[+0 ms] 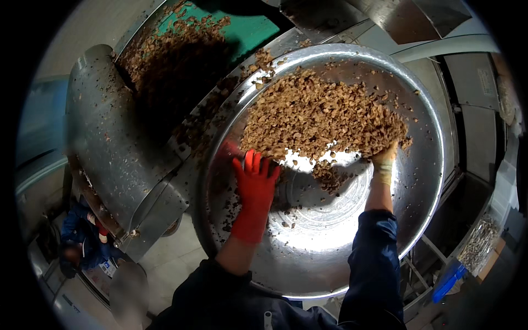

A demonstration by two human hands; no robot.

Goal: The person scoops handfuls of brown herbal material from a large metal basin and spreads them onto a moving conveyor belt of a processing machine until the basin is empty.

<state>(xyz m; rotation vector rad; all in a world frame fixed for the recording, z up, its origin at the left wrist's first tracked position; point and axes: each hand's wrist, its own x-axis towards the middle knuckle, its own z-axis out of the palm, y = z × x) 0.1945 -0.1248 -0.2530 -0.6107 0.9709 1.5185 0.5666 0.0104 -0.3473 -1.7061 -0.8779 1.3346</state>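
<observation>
A heap of small brown pieces, like chopped nuts (319, 115), covers the far half of a wide round metal pan (308, 269). My left hand (254, 184), in a red rubber glove, lies at the heap's near left edge with its fingers spread and nothing in them. On the heap's right side is my right hand (385, 158), in a pale yellowish glove. Its fingers disappear among the brown pieces, so their grip is hidden. A smaller clump lies between the hands, and loose crumbs dot the shiny pan bottom.
Left of the pan, a curved metal guard (113, 137) flanks a green belt (250, 27) piled with similar brown pieces. Metal sheeting (412, 19) overhangs the far side. Another person in dark blue (82, 234) is at lower left. A blue bag (450, 281) hangs at right.
</observation>
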